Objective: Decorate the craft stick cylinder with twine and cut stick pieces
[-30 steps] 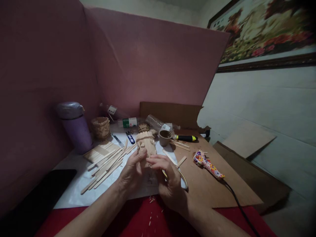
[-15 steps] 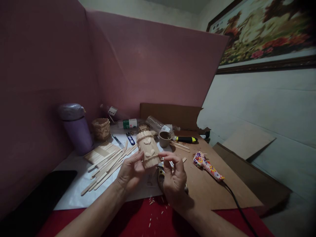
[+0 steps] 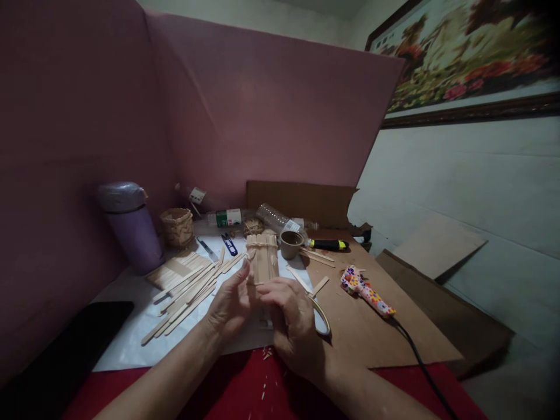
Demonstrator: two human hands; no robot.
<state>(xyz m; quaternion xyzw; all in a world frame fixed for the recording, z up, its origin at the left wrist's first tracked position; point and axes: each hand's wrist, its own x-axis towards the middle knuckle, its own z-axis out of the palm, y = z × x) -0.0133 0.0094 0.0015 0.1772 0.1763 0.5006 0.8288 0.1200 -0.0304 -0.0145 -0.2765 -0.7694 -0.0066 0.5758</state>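
Between my two hands is a small container made of popsicle sticks (image 3: 263, 262), wrapped with twine near its top and lower end. A plain stretch of sticks faces me, with a leaf-shaped piece at its left edge. My left hand (image 3: 234, 303) grips the container's left side, thumb on the front. My right hand (image 3: 294, 326) wraps over its lower right, fingers curled and hiding the bottom. Just right of that hand, the rim of a partly covered scissors handle (image 3: 322, 318) shows. A brown cup (image 3: 291, 245) stands behind the container.
Loose popsicle sticks (image 3: 188, 300) lie at left, near a purple bottle (image 3: 133, 230) and a woven basket (image 3: 177, 227). Clear plastic bottles (image 3: 275, 217) lie at the back. A flowered glue gun (image 3: 366, 291) with its black cord rests on cardboard (image 3: 394, 344) at right.
The container has been turned, so its leaf decorations face left and plain sticks face me. My right hand has moved left, from touching its edge to wrapping its lower part.
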